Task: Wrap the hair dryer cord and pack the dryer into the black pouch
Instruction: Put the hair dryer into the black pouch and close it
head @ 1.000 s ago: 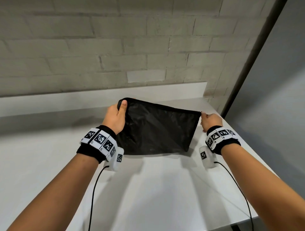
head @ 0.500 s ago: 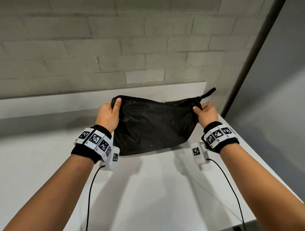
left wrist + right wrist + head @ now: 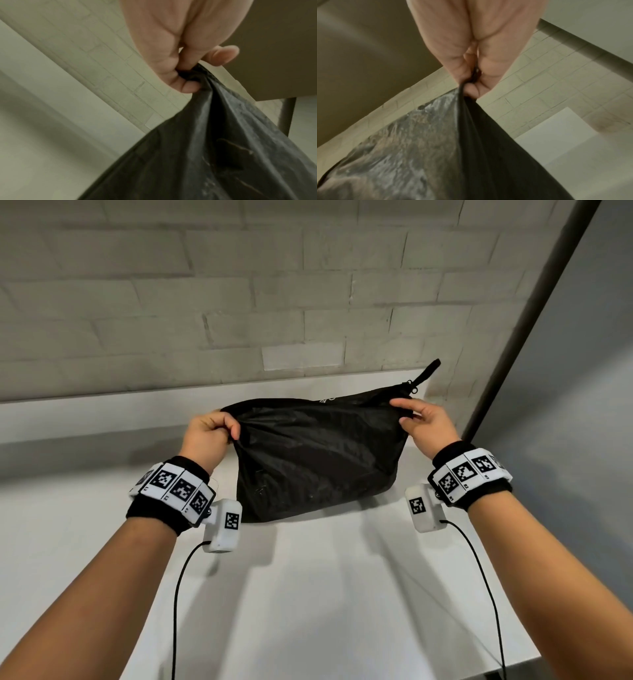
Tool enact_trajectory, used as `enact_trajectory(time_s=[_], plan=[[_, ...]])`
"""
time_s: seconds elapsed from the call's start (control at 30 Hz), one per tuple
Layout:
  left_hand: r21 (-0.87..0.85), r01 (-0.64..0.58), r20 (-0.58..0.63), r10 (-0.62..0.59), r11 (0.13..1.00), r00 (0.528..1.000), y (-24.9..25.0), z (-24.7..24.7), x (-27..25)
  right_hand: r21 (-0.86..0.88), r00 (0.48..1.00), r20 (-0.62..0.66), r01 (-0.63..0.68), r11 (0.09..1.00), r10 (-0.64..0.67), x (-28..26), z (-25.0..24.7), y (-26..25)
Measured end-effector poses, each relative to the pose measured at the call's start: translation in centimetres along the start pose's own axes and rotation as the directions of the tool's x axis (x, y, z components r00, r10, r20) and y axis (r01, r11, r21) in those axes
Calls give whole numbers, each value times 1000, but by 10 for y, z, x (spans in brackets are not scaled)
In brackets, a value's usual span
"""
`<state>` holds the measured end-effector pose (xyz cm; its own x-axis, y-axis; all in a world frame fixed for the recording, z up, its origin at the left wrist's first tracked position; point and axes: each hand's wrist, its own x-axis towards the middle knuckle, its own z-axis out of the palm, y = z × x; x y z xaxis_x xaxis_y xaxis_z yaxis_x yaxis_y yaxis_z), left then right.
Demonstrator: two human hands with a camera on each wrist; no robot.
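Above the white table (image 3: 308,594), by the brick wall (image 3: 239,302), I hold the pouch (image 3: 318,460) up by its top edge. My left hand (image 3: 205,436) has its fingers curled, pinching the pouch's left corner. My right hand (image 3: 424,422) pinches the right corner, just below the zipper pull (image 3: 416,380) and strap (image 3: 428,369). Fabric hangs bunched between both grips; its bottom edge seems to sit at table level. Dryer not visible.

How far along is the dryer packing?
Looks late: no dryer or cord shows outside, and the black pouch bulges, its contents hidden. In hand: left hand and right hand pinch its top corners. Left: confirm the zipper pull has closed it.
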<state>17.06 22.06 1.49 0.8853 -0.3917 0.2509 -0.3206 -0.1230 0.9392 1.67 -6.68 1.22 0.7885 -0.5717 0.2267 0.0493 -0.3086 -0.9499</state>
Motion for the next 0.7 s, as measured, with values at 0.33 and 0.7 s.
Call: enact_trajectory(time_s=[0.33,0.7], plan=[[378,-104,99,72,920,992,3,-6,-3,-13,995,97,27,1000,-26,6,-4,-6],[413,-30,7,29,910,1000,-7,1,32,-379,976,198,161,911,-91,37,-2,-18]])
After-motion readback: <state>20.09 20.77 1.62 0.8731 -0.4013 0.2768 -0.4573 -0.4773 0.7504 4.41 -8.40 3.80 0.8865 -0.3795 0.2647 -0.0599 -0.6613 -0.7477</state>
